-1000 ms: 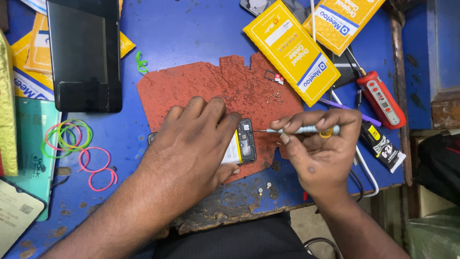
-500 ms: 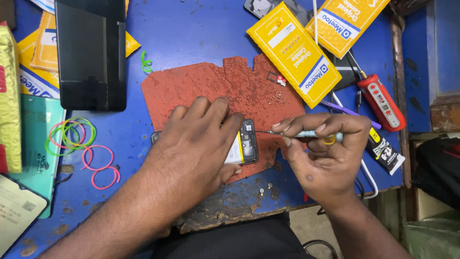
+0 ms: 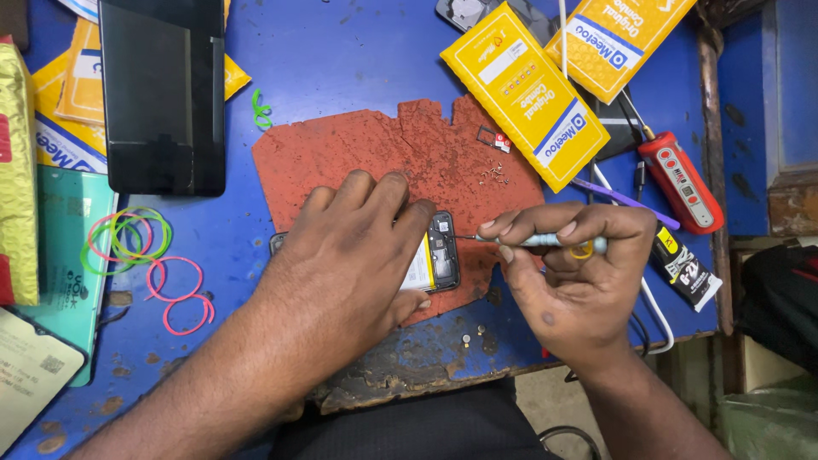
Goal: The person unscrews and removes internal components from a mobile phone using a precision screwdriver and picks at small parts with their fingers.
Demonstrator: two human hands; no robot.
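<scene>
Under left hand [image 3: 349, 255] fingers spread, mostly hidden phone [image 3: 439, 262]; right hand [image 3: 571, 273] fingers pinching screwdriver [image 3: 545, 242].

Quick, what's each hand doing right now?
Left hand: open, pressed flat on the opened phone.
Right hand: closed on a small screwdriver, tip at the phone's edge.

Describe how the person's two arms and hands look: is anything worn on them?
Both forearms are bare, with no sleeves in view. The left hand wears no glove, ring or watch that shows. The right hand is also ungloved; its wrist shows no band. Fingernails are short.
</scene>
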